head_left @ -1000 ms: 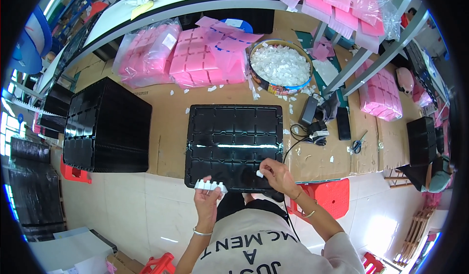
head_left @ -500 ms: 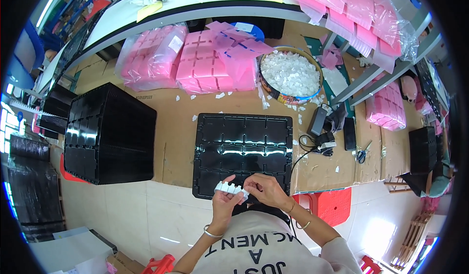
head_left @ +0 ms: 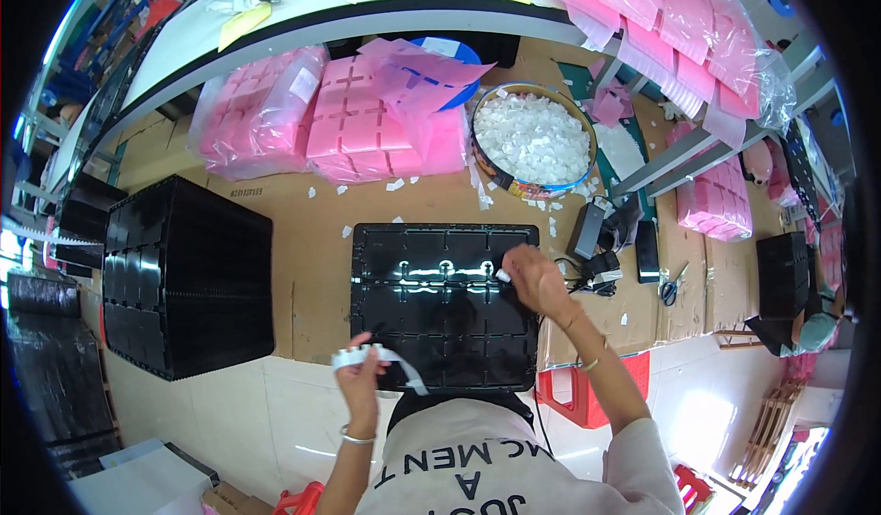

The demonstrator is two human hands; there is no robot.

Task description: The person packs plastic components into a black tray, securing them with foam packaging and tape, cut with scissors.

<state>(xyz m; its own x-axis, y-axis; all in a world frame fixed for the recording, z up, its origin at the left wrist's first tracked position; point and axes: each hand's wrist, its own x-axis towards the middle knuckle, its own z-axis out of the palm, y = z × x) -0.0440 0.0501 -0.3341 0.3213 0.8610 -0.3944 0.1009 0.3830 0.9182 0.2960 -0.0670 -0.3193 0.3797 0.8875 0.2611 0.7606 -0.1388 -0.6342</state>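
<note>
A black plastic tray (head_left: 445,318) with shallow compartments lies flat in front of me. My left hand (head_left: 358,386), off its near left corner, is closed on a white notched strip (head_left: 353,357). The strip's loose end hangs down to the right, by the tray's near edge. My right hand (head_left: 540,281) is over the tray's right side, fingertips pinched on a small white piece (head_left: 503,275). Whether that piece touches the tray I cannot tell.
A tall stack of black trays (head_left: 188,276) stands left on the cardboard-covered table. Behind are wrapped pink bundles (head_left: 367,120) and a round tin (head_left: 532,139) of white scraps. Right lie a power adapter (head_left: 585,230), a phone (head_left: 648,251) and scissors (head_left: 672,287).
My hands have parted. The left has moved left with the white strip, whose end now dangles; the right has reached up and right over the tray with a small white piece.
</note>
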